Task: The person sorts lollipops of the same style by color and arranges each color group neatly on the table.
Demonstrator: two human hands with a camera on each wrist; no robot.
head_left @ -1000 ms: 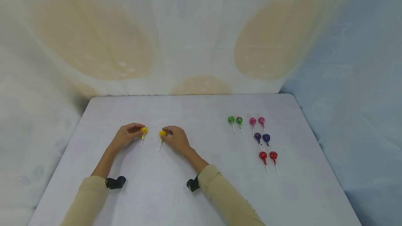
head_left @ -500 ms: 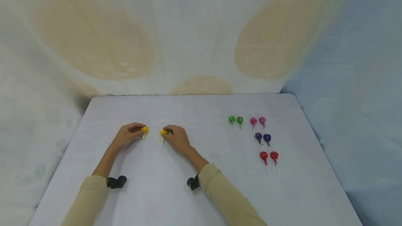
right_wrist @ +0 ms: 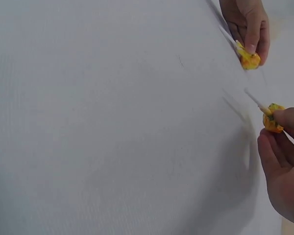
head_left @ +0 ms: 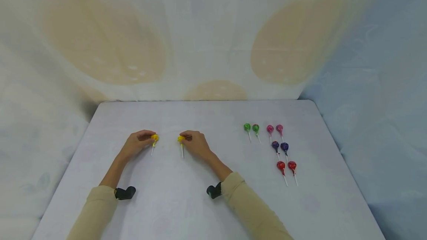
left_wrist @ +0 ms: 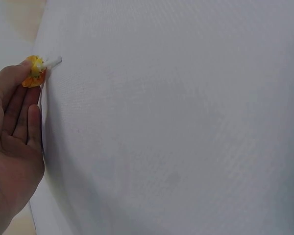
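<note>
Two yellow lollipops lie on the white table (head_left: 207, 203). My left hand (head_left: 136, 144) pinches the head of the left yellow lollipop (head_left: 154, 138), seen in the left wrist view as a yellow lollipop (left_wrist: 34, 72) at my fingertips. My right hand (head_left: 197, 144) pinches the right yellow lollipop (head_left: 181, 139), its stick pointing toward me. The right wrist view shows this lollipop (right_wrist: 273, 123) at my fingertips and the other yellow lollipop (right_wrist: 248, 58) under the left hand (right_wrist: 246, 22).
At the right of the table lie pairs of lollipops: green (head_left: 251, 127), pink (head_left: 274, 128), purple (head_left: 279, 146) and red (head_left: 286, 165). A cloth backdrop (head_left: 207, 36) rises behind the table. Black wrist straps (head_left: 125, 193) sit at both sleeves.
My right hand has slid the right yellow lollipop a little to the right, widening the gap between the two. The left hand and its lollipop stay put.
</note>
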